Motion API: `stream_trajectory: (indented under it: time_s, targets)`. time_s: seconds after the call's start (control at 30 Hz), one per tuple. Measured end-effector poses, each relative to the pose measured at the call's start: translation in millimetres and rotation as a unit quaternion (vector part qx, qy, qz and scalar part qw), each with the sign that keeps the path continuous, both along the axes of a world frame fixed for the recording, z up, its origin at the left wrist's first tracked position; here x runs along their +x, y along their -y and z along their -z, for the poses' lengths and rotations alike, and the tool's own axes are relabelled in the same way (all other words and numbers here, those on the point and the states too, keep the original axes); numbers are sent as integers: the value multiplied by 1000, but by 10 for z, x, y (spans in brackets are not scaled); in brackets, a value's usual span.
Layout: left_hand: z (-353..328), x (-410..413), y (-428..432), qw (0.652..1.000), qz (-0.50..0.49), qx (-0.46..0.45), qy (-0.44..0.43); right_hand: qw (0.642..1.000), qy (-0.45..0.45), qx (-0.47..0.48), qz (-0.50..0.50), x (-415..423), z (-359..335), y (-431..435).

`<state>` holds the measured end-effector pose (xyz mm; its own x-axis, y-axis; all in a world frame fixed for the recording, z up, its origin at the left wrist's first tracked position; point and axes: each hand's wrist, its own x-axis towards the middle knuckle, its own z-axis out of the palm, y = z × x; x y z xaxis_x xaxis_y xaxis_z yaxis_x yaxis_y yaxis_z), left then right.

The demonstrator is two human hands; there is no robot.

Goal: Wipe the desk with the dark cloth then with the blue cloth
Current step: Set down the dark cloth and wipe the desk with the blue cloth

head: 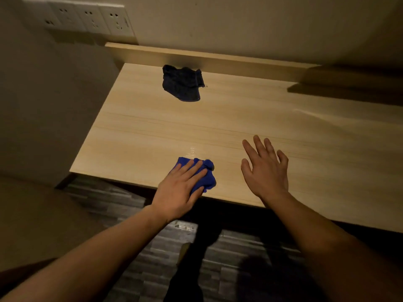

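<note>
Both forearms filled bottom of my view. Left hand (180, 192) lay flat on blue cloth (206, 178) at desk (305, 149) front edge, fingers together, pressing, not gripping. Right hand (265, 171) hovered empty, fingers spread. Dark cloth (183, 82) sat crumpled at back by ledge. My take: keep palm flat, long overlapping passes. Blue cloth was bunched, saturated blue; better spread out first.

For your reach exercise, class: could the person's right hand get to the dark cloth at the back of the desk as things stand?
Probably yes. The right hand is open and empty, and bare desk lies between it and the dark cloth; it would need a forward stretch.
</note>
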<state>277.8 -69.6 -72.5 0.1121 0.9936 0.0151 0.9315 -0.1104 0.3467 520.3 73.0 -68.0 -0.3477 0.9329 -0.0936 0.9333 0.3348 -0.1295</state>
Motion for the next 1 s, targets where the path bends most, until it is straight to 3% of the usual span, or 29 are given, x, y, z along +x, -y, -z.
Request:
stream_trajectory:
  time_s: [0.17,0.3,0.5,0.63,0.83,1.0]
  targets:
    - [-182,338,320,990,4,9,142,1000,-10,-12,-4,3,-30,24]
    - [-456,171,-536,979,-60,17,196,1000,-6,-16,-1,0,-30,5]
    - [-518,-131,-2590,993,-48,28,101,1000,-24,-3,1,8,11,-27]
    - [-271,-234,-3472,996,-26,-70,-41,1000,-13,1,-20,21,22,-83]
    - [-51,-158,-3439,992,-13,-85,-98,999,-27,38,-21,73,172,-64]
    - [-106,-83,-3036,990,17,-86,-108,1000,-19,11,-22,55,88,-84]
